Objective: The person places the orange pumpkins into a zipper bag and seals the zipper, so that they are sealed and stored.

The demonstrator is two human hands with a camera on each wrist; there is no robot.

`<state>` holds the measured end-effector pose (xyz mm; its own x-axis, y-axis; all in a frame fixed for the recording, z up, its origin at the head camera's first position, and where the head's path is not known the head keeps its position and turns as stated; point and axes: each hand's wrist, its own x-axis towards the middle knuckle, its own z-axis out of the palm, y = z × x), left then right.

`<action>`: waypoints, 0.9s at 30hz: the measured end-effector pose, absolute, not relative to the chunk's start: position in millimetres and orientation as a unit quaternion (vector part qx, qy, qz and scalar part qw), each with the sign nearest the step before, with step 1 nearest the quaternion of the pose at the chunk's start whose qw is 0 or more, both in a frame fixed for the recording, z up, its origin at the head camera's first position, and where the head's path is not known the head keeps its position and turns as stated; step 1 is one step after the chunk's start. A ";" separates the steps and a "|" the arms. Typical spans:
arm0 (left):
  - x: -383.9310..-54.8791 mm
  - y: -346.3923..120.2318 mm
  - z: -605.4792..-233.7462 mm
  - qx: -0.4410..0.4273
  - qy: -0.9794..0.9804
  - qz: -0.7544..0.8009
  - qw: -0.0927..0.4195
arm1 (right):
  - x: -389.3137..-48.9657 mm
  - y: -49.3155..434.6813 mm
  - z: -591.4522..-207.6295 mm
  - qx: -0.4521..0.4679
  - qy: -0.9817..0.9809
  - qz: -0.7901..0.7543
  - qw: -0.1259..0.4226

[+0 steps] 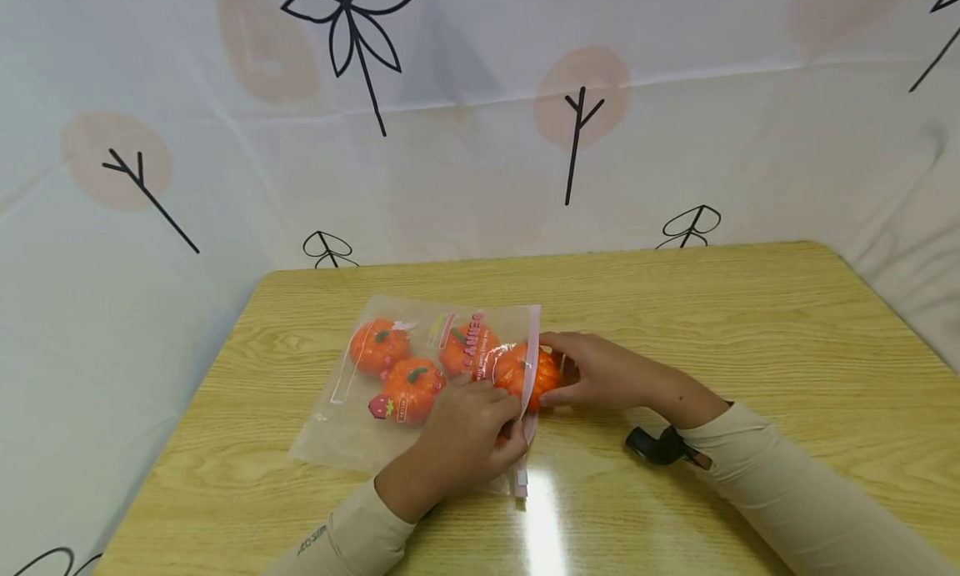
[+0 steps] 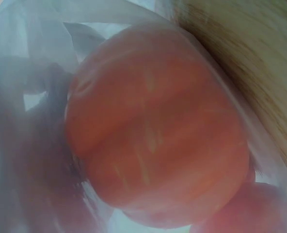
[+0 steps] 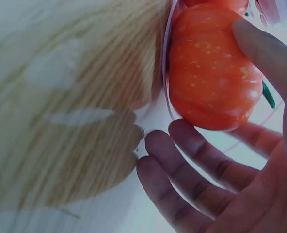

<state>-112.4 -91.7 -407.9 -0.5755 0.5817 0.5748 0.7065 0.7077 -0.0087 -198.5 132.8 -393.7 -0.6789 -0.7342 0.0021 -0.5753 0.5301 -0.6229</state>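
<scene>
A clear zip bag point(image 1: 337, 443) with a pink zip edge lies on the table, its mouth facing right. Inside it are small orange toy pumpkins with green stems, among them one at the far left point(image 1: 372, 348) and one lower down point(image 1: 411, 384). At the bag's mouth my right hand point(image 1: 600, 372) holds another pumpkin point(image 3: 214, 68) between thumb and fingertips, the remaining fingers spread below it. This pumpkin is partly inside the zip edge. My left hand point(image 1: 472, 430) pinches the bag's near edge by the opening. The left wrist view shows a pumpkin point(image 2: 158, 126) close up through the plastic.
The wooden table point(image 1: 750, 326) has a light grain and a bright reflection at its front. Behind it hangs a pale cloth point(image 1: 465, 184) with plant drawings. A black wrist device point(image 1: 660, 447) sits below the right wrist by the sleeve.
</scene>
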 end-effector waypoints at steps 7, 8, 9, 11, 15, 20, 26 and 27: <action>-112.1 -92.0 -408.3 -0.365 -0.881 -0.112 0.279 | -200.3 132.0 -397.3 -0.343 0.873 -0.317 0.140; -112.1 -92.1 -408.4 -0.365 -0.881 -0.113 0.278 | -200.6 131.9 -397.7 -0.339 0.873 -0.322 0.139; -112.0 -92.1 -408.5 -0.364 -0.882 -0.113 0.277 | -200.8 131.7 -398.0 -0.338 0.871 -0.329 0.138; -112.1 -92.2 -408.7 -0.364 -0.882 -0.113 0.276 | -201.2 131.4 -398.8 -0.336 0.867 -0.343 0.135; -112.3 -92.4 -409.2 -0.365 -0.883 -0.113 0.274 | -201.3 130.1 -400.4 -0.335 0.858 -0.366 0.130; -112.6 -92.6 -409.0 -0.366 -0.881 -0.113 0.277 | -200.6 128.6 -401.8 -0.327 0.852 -0.384 0.143; -112.6 -92.7 -409.3 -0.365 -0.881 -0.109 0.280 | -199.9 128.0 -402.6 -0.324 0.846 -0.394 0.153; -112.6 -92.8 -409.4 -0.364 -0.882 -0.108 0.280 | -200.0 127.9 -402.9 -0.324 0.845 -0.397 0.155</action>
